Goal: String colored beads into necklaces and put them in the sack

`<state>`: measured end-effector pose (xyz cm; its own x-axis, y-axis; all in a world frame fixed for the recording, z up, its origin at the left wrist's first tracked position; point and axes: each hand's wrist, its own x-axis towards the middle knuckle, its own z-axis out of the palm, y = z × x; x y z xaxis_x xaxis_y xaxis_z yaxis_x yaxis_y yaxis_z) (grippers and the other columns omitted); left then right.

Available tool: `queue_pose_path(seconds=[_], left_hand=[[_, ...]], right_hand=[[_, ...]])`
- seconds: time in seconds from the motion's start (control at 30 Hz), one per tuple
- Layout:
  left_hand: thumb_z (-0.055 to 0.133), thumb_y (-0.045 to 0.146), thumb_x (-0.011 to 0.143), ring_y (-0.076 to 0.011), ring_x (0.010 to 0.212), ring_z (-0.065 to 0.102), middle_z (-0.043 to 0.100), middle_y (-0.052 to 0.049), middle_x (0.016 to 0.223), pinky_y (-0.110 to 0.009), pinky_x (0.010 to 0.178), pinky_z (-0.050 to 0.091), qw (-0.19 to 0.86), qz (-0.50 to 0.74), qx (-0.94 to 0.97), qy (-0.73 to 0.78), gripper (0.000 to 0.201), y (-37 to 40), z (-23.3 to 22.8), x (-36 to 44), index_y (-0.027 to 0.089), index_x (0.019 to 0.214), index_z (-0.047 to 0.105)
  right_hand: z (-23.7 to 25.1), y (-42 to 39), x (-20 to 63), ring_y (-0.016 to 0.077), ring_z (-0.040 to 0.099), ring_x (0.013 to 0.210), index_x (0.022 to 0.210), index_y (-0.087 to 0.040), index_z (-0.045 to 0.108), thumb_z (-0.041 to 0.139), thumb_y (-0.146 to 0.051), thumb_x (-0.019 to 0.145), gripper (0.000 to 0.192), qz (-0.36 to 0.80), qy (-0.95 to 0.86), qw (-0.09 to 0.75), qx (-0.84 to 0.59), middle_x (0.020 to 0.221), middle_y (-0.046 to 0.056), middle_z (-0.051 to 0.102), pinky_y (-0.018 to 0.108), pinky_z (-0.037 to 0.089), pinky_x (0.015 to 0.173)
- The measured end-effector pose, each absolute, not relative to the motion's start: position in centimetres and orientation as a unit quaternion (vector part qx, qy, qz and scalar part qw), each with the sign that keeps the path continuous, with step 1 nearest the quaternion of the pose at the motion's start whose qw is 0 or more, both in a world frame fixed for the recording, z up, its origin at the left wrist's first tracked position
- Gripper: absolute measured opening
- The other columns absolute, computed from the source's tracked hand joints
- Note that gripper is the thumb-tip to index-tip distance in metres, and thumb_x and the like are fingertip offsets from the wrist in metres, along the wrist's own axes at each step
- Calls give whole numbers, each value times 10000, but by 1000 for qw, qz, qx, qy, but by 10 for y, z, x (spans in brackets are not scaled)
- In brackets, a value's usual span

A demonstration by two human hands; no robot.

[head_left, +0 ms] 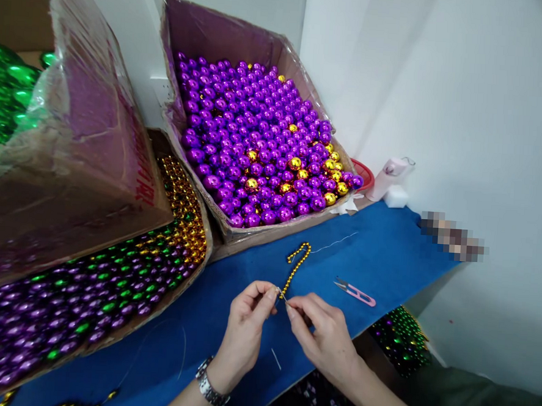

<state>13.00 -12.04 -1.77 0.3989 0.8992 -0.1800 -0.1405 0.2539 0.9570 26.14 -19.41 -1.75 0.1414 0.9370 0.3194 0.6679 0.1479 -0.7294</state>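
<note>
My left hand (251, 318), with a metal watch on the wrist, pinches the near end of a short string of gold beads (297, 271). Close on its right, my right hand (325, 335) is closed in a pinch on a thin thread at that same end; the fingertips nearly meet. The beads run away from my fingers and hook left at the far end, where loose pale thread (335, 243) trails over the blue table (258, 257). To the right lie pink-handled thread snips (361, 296). A thin white stick (276, 359) rests between my forearms.
A carton (232, 231) of purple and gold balls stands behind. At left are a box of smaller beads (123, 292) and a plastic-wrapped carton (96, 131) leaning over it. A pink bottle (387, 178), white block (395, 196) and red basket (363, 175) stand by the wall.
</note>
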Motion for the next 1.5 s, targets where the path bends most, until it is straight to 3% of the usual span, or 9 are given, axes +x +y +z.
queue_pose_path(seconds=[0.57,1.5], left_hand=[[678,311,747,-107,622,475,558,3,685,-217,615,410,692,389,460,397,165,-122,-17,131,151,770,643],[617,286,819,-99,667,461,540,7,735,-206,639,400,689,380,490,375,124,-122,-21,129,162,822,611]], right_hand=[[-19,-194,256,126,590,705,930,-200,616,488,-165,894,138,167,-628,420,-634,797,25,628,222,437,638],[-23,-195,256,114,566,701,916,-201,601,477,-186,905,126,201,-618,420,-633,806,8,613,220,406,654]])
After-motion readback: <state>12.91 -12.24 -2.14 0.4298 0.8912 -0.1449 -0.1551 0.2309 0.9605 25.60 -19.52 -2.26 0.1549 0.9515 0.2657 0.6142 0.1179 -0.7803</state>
